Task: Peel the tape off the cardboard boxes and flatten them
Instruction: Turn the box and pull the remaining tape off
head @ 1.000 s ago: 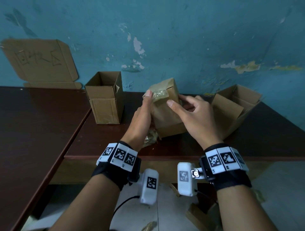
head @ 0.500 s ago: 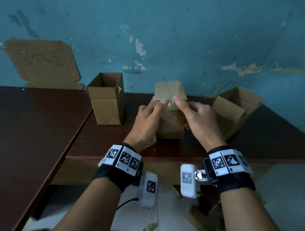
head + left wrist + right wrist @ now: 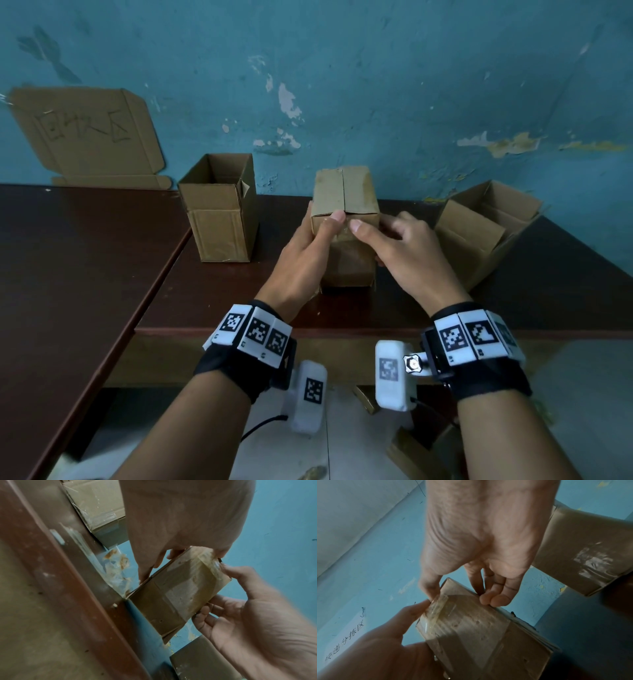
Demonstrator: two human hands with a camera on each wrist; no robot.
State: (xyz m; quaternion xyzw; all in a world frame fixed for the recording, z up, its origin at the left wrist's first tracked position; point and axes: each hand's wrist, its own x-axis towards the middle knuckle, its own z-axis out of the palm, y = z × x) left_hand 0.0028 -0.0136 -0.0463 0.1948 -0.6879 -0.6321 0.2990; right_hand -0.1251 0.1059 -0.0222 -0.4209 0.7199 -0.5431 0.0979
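Fingers of both hands curl round the taped box (image 3: 344,202), standing on the table (image 3: 212,294): left hand (image 3: 305,260) grips its left side, right hand (image 3: 407,253) its right, thumbs meeting at the tape (image 3: 436,609) on its near top edge.

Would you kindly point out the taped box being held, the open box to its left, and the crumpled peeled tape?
taped box (image 3: 346,192), head view, top face.
open box (image 3: 219,233), head view, front wall.
crumpled tape (image 3: 118,572), left wrist view, middle.

Brown cardboard box (image 3: 344,192), yellowed clear tape (image 3: 436,609); dark reddish-brown table (image 3: 85,257); peeling teal wall (image 3: 376,85); black-and-white checkered wristbands (image 3: 255,330).
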